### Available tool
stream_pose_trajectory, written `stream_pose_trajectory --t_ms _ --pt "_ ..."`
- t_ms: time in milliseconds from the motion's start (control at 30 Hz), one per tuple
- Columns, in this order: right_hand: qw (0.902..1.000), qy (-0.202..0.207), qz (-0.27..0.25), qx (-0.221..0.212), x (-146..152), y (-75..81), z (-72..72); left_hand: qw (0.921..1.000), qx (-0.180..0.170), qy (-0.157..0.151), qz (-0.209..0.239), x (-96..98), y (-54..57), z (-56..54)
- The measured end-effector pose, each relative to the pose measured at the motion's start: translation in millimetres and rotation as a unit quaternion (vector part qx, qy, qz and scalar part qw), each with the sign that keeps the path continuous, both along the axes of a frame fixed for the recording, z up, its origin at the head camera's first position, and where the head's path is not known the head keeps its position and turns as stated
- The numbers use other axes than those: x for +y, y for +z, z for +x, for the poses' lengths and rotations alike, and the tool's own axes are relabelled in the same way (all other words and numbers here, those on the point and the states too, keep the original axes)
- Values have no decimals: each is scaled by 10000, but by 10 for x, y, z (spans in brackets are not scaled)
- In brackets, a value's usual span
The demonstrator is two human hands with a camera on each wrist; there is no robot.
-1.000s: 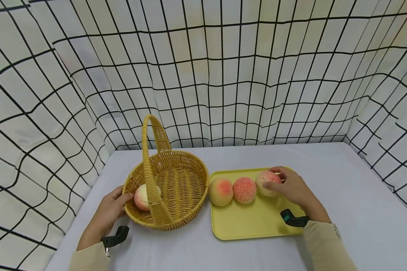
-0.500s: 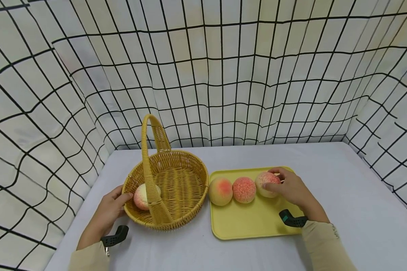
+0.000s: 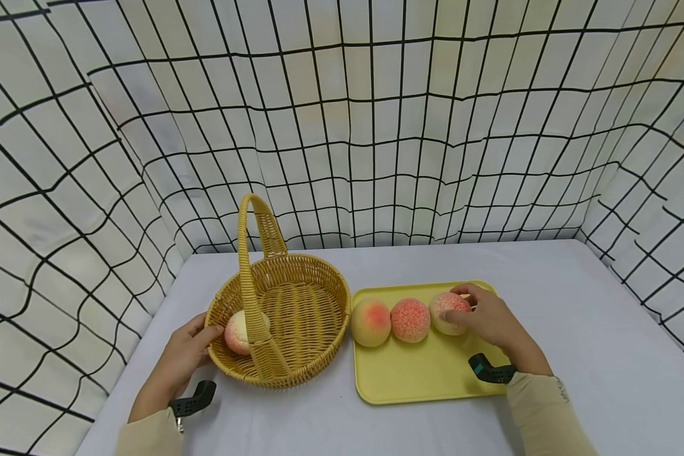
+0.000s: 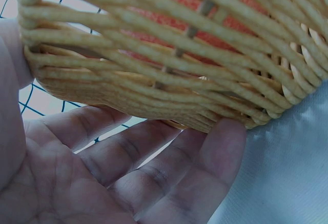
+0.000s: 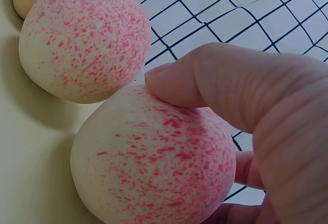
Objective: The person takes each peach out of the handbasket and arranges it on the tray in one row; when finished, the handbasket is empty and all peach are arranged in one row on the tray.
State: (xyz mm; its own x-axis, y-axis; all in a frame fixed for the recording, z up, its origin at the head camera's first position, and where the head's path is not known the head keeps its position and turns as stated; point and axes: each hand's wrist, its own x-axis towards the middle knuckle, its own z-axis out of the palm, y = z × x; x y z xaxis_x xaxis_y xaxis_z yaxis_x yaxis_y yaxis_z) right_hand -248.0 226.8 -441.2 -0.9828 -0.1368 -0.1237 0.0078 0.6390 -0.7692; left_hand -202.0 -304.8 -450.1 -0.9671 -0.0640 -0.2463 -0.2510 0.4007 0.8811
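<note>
On the left stands a wicker basket [image 3: 304,313] with a tall arched handle. Its left rim is held by my left hand [image 3: 179,358], thumb over the edge and fingers against the outside weave [image 4: 169,80]. One pink-and-cream peach [image 3: 236,332] lies inside, partly behind the handle. On the yellow tray [image 3: 410,380] three peaches sit in a row. My right hand [image 3: 496,320] grips the rightmost, a speckled peach [image 3: 444,310], with the thumb on one side and fingers around the other, partly hidden. Beside it are a red-pink peach [image 3: 410,320] and a yellow peach with a red blush [image 3: 370,323].
A white cloth covers the table [image 3: 262,418]. The basket's right side stands close to the tray's left edge. White walls with a black grid net [image 3: 370,126] rise behind and at both sides. Each wrist wears a black strap with a camera mount [image 3: 490,370].
</note>
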Motion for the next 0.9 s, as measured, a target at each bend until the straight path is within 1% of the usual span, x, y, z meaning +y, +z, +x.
stream_pose_trajectory --t_ms 333,700,900 --pt "9999 114 22 -25 32 3 -13 10000 0 -27 -14 -6 -17 -1" --pt "9998 184 3 -125 33 35 6 10000 88 -34 -18 5 7 16" --pt "9993 269 -168 -183 46 22 3 9999 110 -18 -19 11 10 22"
